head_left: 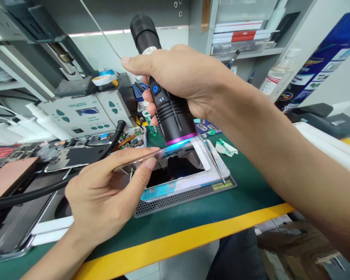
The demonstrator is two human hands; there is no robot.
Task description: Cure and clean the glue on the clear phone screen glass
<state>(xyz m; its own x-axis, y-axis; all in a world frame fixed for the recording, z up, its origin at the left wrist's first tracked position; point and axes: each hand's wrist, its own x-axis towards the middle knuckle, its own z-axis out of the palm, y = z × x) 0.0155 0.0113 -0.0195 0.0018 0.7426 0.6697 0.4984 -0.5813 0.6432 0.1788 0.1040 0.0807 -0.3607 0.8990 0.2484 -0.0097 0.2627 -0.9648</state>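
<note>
My right hand (186, 74) is wrapped round a black flashlight (177, 112), its purple-ringed head pointing down. A lit blue power symbol and small digits show on its barrel. Bluish light falls on the upper edge of a thin, glossy, see-through panel (138, 157). My left hand (105, 190) pinches this panel at its left end, between thumb and fingers, and holds it tilted. Beneath the flashlight is a white-edged, dark screen (177, 167); how it joins the panel cannot be made out. Under it lie a clear and blue plate (160, 189) and a perforated grey mat (175, 204).
Tweezers (216, 161) lie at the screen's right, near a green-stained tissue (226, 147). A black hose (116, 136) arches at left over device parts (76, 157). Behind stand a soldering station (86, 112) and a tray of small circuit boards (134, 138). The bench has a yellow edge (175, 243).
</note>
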